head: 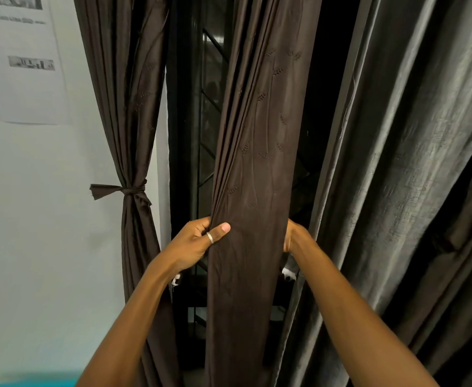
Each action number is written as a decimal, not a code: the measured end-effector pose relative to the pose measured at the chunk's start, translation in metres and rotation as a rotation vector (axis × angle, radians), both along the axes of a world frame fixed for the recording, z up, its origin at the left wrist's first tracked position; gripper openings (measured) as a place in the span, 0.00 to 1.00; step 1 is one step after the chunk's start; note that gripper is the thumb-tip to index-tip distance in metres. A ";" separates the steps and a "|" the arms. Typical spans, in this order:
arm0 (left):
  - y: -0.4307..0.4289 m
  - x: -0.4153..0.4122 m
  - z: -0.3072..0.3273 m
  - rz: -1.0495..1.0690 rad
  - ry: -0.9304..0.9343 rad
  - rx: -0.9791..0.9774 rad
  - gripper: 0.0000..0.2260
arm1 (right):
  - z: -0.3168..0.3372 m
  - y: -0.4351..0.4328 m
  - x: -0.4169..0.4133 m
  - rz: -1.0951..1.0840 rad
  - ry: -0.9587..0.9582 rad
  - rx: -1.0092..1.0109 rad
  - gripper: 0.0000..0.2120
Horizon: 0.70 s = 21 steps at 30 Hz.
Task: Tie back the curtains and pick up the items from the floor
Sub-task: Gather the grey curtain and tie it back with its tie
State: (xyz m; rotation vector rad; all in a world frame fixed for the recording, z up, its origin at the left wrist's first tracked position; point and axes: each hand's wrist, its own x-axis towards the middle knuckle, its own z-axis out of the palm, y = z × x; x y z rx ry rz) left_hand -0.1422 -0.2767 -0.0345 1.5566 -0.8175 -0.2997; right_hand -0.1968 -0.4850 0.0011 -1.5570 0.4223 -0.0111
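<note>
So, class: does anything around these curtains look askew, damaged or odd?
One thing: a loose thread dangles down the edge of the grey curtain. The left brown curtain is tied neatly; both hands grip the middle brown panel.

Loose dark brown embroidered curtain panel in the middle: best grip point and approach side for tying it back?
Probably at the height of the tie on the left brown curtain, wrapping both edges from the front, as the left hand and right hand do: the middle brown panel hangs in narrow vertical pleats.
</note>
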 end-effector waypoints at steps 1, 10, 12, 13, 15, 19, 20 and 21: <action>0.002 0.001 0.000 0.003 0.002 -0.004 0.09 | -0.002 -0.001 -0.001 0.014 -0.005 -0.001 0.20; 0.002 0.001 0.003 0.032 -0.024 0.000 0.11 | 0.000 -0.007 -0.006 0.072 0.018 -0.072 0.15; 0.000 0.001 0.002 0.048 -0.029 -0.008 0.12 | 0.005 -0.008 -0.010 0.087 0.022 -0.127 0.14; -0.001 0.001 0.002 0.050 -0.034 -0.012 0.12 | 0.007 -0.010 -0.011 0.107 0.013 -0.151 0.13; -0.003 0.001 0.002 0.039 -0.040 -0.030 0.14 | 0.014 -0.012 -0.013 0.147 -0.005 -0.217 0.09; -0.003 0.006 0.002 0.025 -0.040 -0.051 0.33 | 0.020 -0.017 -0.009 0.155 0.000 -0.405 0.06; -0.002 0.006 0.001 0.021 -0.040 -0.047 0.38 | 0.019 -0.018 -0.007 0.145 0.001 -0.443 0.07; -0.002 0.008 -0.001 0.020 -0.040 -0.045 0.41 | 0.018 -0.020 -0.004 0.132 -0.003 -0.479 0.09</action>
